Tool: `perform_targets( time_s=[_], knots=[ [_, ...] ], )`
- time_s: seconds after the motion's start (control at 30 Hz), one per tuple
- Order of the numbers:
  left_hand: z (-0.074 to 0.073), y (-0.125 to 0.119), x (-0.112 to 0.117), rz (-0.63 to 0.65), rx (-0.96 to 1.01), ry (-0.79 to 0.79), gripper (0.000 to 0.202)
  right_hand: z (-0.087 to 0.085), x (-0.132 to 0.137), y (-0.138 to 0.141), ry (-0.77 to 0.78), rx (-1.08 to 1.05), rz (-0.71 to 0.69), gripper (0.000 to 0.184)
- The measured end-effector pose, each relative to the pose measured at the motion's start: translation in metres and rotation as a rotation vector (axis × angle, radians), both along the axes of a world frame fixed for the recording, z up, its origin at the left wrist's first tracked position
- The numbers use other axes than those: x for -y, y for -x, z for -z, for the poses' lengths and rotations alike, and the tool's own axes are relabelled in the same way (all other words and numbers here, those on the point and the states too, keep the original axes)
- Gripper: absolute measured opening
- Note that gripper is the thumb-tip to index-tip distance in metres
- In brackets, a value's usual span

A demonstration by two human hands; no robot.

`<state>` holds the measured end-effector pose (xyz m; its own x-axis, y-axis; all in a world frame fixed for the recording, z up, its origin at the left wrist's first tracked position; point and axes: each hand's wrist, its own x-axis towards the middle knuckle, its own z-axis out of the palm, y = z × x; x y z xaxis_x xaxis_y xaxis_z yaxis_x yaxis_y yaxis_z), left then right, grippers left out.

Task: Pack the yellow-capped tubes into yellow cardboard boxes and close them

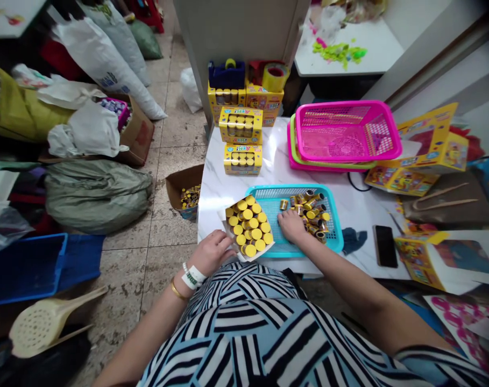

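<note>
Yellow-capped cylinders [246, 226] stand in a tight upright cluster, long axes vertical and caps facing the camera, on a white card insert [257, 256] near the front of a white marble counter [224, 185]. Packed side by side, they prop one another upright. The person's left hand [212, 252] sits at the card's near-left edge; its fingers [224, 244] are curled together against that edge, and whether they grip it cannot be told. Just to the right, a teal plastic basket [286, 188] holds loose gold-banded cylinders [311, 212] lying on their sides, long axes pointing in mixed directions, its raised rim confining them. The right hand [291, 226] rests on the basket floor beside this pile, its fingers [283, 217] slightly apart, laid flat and clamped on nothing visible. Behind, yellow window boxes [241, 126] are stacked, with nested pink and green baskets [345, 131] to their right and a smartphone [385, 246] lying flat on the counter's right side.
</note>
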<state>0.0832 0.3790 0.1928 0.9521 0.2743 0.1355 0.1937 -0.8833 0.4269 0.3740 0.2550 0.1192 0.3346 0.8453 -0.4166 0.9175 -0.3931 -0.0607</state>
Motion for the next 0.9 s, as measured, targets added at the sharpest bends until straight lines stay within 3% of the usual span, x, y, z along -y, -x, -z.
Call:
perform_targets(
  time_s=[0.1,0.23,0.43,0.53,0.63,0.73,0.83,0.9],
  knots=[
    [0.002,0.002,0.000,-0.008,-0.015,0.003,0.022,0.003,0.004,0.007,0.012,-0.005,0.005,0.022],
    [0.004,0.003,0.000,-0.005,-0.050,0.006,0.025,-0.005,-0.010,-0.012,-0.065,0.038,0.056,0.026],
    [-0.001,-0.002,-0.001,0.007,-0.054,0.028,0.025,-0.004,-0.041,-0.041,-0.175,-0.038,0.073,0.019],
    [-0.001,-0.003,0.000,0.009,-0.054,0.001,0.023,-0.008,-0.043,-0.048,-0.178,-0.064,0.042,0.005],
    [0.000,-0.004,0.001,0.006,-0.051,-0.022,0.023,-0.031,-0.034,-0.045,-0.281,-0.225,0.090,0.024],
    [0.001,-0.003,0.003,0.007,-0.049,-0.024,0.025,-0.074,-0.020,-0.021,-0.498,-0.435,0.103,0.030],
    [0.000,-0.004,0.004,0.017,-0.048,-0.019,0.026,-0.116,-0.013,0.022,-0.602,-0.443,-0.130,0.035],
    [-0.002,-0.005,0.004,0.026,-0.044,-0.018,0.025,-0.130,-0.016,0.052,-0.502,-0.325,-0.289,0.034]
  ],
)
